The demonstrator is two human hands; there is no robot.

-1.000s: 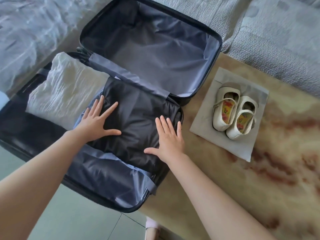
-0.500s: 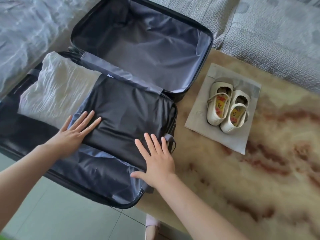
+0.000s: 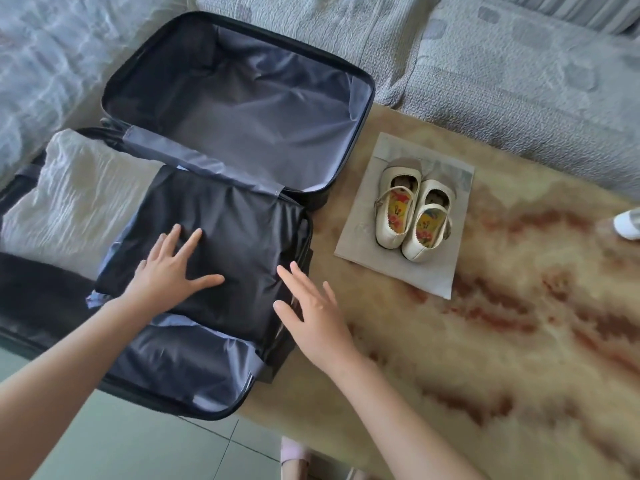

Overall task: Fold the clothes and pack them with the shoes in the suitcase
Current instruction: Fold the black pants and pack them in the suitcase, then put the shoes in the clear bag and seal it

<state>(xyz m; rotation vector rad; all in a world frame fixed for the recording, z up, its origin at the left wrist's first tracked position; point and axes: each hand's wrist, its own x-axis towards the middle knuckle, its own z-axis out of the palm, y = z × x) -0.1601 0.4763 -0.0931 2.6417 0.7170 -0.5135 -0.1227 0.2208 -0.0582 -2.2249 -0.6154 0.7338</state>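
Clothes done: the white garment (image 3: 76,202) and black garment (image 3: 235,220) lie folded in the suitcase (image 3: 242,98). The shoes (image 3: 412,216) remain unpacked on a grey cloth (image 3: 360,251) on the tabletop (image 3: 502,358). Since the earlier frame, the left hand (image 3: 166,275) has slid flat onto the black garment, and the right hand (image 3: 311,313), flat and empty, has drifted off the case toward the shoes.
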